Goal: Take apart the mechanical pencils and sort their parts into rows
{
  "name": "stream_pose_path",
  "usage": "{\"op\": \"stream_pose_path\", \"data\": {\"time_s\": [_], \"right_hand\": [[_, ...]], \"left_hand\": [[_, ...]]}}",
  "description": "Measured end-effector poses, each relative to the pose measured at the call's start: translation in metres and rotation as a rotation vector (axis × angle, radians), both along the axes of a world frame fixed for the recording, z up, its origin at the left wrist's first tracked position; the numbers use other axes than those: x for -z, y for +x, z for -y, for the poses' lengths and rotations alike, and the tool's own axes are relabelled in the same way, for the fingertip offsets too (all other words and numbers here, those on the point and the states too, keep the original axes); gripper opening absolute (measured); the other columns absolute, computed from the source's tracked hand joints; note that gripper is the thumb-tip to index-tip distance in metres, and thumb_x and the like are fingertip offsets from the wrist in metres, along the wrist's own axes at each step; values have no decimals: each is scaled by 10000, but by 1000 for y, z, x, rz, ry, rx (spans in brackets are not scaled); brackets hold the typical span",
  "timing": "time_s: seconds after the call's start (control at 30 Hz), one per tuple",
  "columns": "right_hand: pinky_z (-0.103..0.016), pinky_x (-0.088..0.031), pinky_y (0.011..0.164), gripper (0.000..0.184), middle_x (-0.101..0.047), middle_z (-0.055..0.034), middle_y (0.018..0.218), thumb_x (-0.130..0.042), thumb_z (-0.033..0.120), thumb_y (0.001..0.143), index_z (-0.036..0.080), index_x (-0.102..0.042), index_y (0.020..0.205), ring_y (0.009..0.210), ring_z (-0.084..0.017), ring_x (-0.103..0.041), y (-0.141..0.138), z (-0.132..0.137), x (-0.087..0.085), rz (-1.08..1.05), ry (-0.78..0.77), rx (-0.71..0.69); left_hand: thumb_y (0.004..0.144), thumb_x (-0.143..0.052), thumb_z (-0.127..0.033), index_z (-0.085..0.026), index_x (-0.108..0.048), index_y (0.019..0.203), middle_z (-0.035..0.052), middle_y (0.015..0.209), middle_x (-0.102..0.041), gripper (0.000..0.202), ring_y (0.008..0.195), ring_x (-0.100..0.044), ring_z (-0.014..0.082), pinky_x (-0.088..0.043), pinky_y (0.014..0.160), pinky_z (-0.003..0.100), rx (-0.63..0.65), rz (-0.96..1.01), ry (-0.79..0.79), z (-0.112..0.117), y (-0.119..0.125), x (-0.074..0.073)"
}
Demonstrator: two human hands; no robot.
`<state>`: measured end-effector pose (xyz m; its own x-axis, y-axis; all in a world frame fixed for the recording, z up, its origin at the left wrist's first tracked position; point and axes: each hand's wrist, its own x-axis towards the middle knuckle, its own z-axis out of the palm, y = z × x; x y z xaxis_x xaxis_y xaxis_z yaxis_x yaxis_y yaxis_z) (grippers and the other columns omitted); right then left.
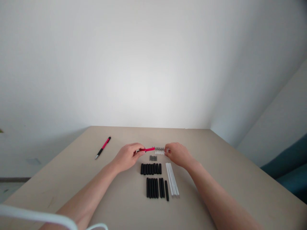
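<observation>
My left hand [129,156] pinches a red pen barrel [150,149] by its dark end, and the red part points right. My right hand [177,154] has its fingertips closed together at the right end of the rows of small parts; whatever is in them is hidden or too small to name. Between the hands lie a row of small dark metallic parts [159,148] and a row of small clear-white pieces [159,153]. Just below is a group of springs [153,158].
Short black tubes [151,169] lie in a row, with longer black tubes [152,187] nearer me. White pen refills [172,180] lie right of them. A red and black pen [103,147] rests at the left. A white wall backs the table [196,137]; a teal cloth [287,166] hangs right.
</observation>
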<state>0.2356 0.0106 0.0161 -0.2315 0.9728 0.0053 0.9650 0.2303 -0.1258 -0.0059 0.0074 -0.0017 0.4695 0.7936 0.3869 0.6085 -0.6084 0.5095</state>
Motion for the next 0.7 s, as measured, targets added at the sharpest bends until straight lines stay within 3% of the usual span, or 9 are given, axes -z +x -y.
{"op": "stream_pose_path", "data": {"time_s": [0.23,0.37,0.5,0.6,0.7], "right_hand": [[-260,-373,621,182,-689,-92,840,-489,183,786,189,-671,804,808,-216,-628,3,-3,0,32,26,48],[-243,-376,644,144,-675,-56,793,-495,198,791,187,-637,774,769,-180,-609,-2,4,-8,-141,166,36],[-219,-390,685,142,-646,-34,804,-469,239,842,186,-594,803,749,-140,-574,-16,21,-17,-445,363,-208],[-217,-401,692,191,-627,-45,853,-430,206,867,182,-591,966,749,-135,-558,-26,31,-17,-567,392,-376],[-228,-407,674,287,-612,-56,879,-393,172,878,195,-578,1096,736,-140,-554,-30,33,-14,-586,376,-439]], "left_hand": [[884,-445,-332,-191,-624,866,15,786,-631,229,613,-487,119,-379,592,225,3,-2,1,1,0,-2],[881,-450,-323,-195,-628,863,10,792,-640,219,611,-502,116,-385,594,220,3,3,-3,2,2,-3],[871,-480,-304,-208,-635,872,-7,781,-650,182,608,-521,112,-394,603,216,12,0,-12,3,3,-2],[873,-484,-295,-211,-635,879,-11,765,-666,173,639,-561,121,-410,628,216,17,24,-39,3,3,0],[888,-454,-277,-211,-627,895,-1,807,-695,185,703,-607,135,-428,672,220,50,65,-78,2,3,0]]}}
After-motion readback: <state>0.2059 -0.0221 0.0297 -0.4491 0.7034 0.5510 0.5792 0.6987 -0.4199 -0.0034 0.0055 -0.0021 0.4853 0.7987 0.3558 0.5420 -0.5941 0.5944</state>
